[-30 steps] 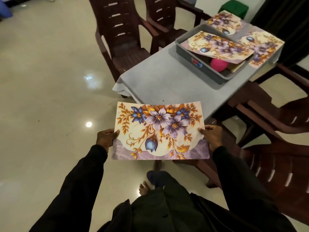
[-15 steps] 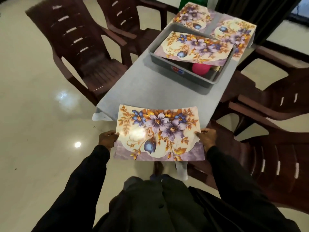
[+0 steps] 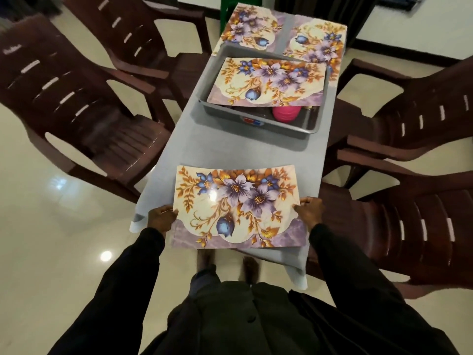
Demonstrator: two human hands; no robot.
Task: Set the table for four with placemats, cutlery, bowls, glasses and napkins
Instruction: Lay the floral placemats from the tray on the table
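head view: the left hand (image 3: 161, 217) pinches the left short edge of the held placemat (image 3: 235, 206), and the right hand (image 3: 309, 211) pinches the opposite short edge. gripping both ends keeps the thin sheet flat and square to the near end of the table (image 3: 230, 147). whether the sheet rests on the grey cloth or hovers just above it cannot be told. its near edge overhangs the table end, so it likely needs shifting forward before release.

mid-table stands a grey tub (image 3: 256, 125) holding the remaining supplies. a second placemat (image 3: 268, 83) lies across its rim and hides most contents except a pink item (image 3: 285, 114). the far-left placemat (image 3: 247, 24) and far-right placemat (image 3: 320, 39) lie flat side by side at the far end. judged from this, two settings are started and this mat is the third. a left chair (image 3: 76, 103) and right chair (image 3: 422, 219) flank the near end.
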